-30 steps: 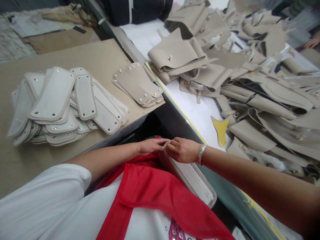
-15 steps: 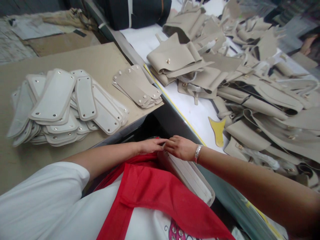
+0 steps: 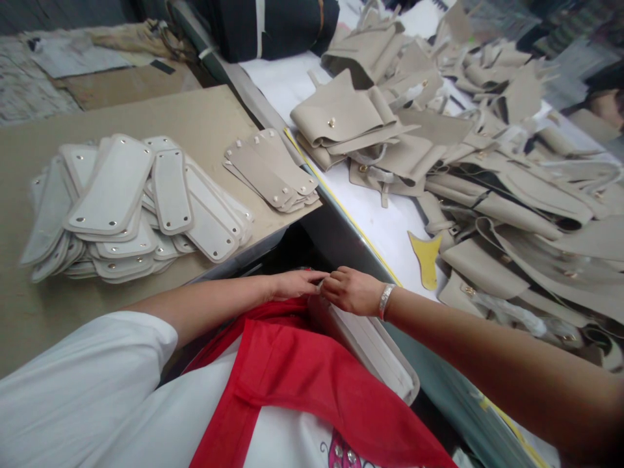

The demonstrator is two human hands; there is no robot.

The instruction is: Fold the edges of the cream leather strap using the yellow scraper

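Observation:
Against my lap leans a beige leather bag piece (image 3: 373,348) with pale stitched edges, its near part covered by my red apron (image 3: 312,364). At its far end my left hand (image 3: 299,284) is closed, thumb and fingers pinching the edge. My right hand (image 3: 351,290), with a silver bracelet at the wrist, curls its fingers over the same corner, touching the left fingertips. Whatever lies between the fingertips is too small to make out.
Left, a board table (image 3: 146,107) bears a pile of pale panels with metal studs (image 3: 110,188) and a smaller stack of beige straps (image 3: 268,169). Right, a white-covered table (image 3: 361,195) holds many beige leather bag parts (image 3: 351,107) and a yellow template (image 3: 426,259). A black roll (image 3: 287,26) lies behind.
The view has shifted slightly, so the tables' contents sit a little further right. My hands stay at the same corner of the bag piece, with hardly any finger movement.

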